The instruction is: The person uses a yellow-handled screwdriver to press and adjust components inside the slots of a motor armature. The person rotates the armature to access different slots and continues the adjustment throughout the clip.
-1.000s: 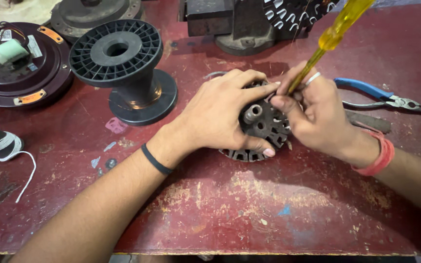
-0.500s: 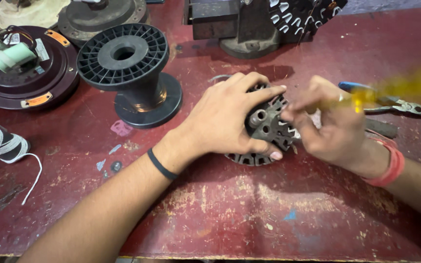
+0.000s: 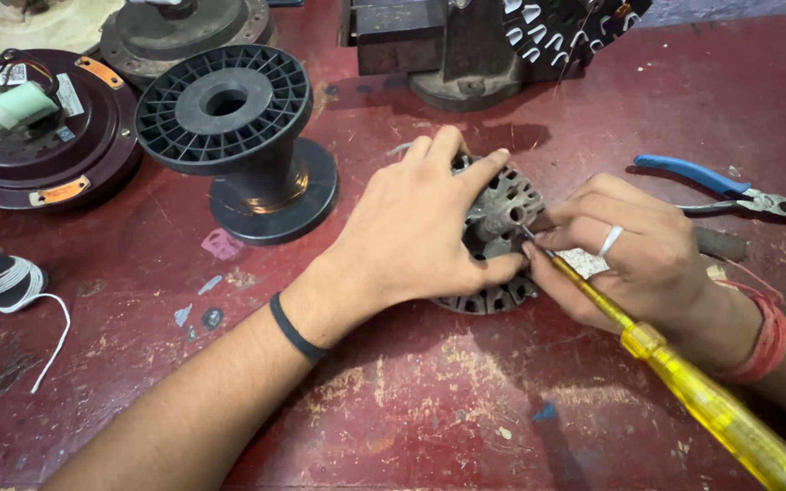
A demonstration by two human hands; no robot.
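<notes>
My left hand point(image 3: 416, 227) is clamped over the slotted metal stator core point(image 3: 500, 238), pinning it flat on the red counter point(image 3: 466, 418) so it cannot turn. My right hand point(image 3: 634, 259) pinches the yellow-handled screwdriver point(image 3: 684, 382) low on its shaft, tip set at the core's hub for control. Blue-handled pliers point(image 3: 730, 193) lie just beyond; a black spool point(image 3: 238, 136) stands left.

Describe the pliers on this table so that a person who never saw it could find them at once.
Start from the dark red table and go to its right side, beyond the right hand that holds the yellow screwdriver. The pliers lie flat there, untouched. They alone have bright blue handle grips; the screwdriver handle is clear yellow.
</notes>
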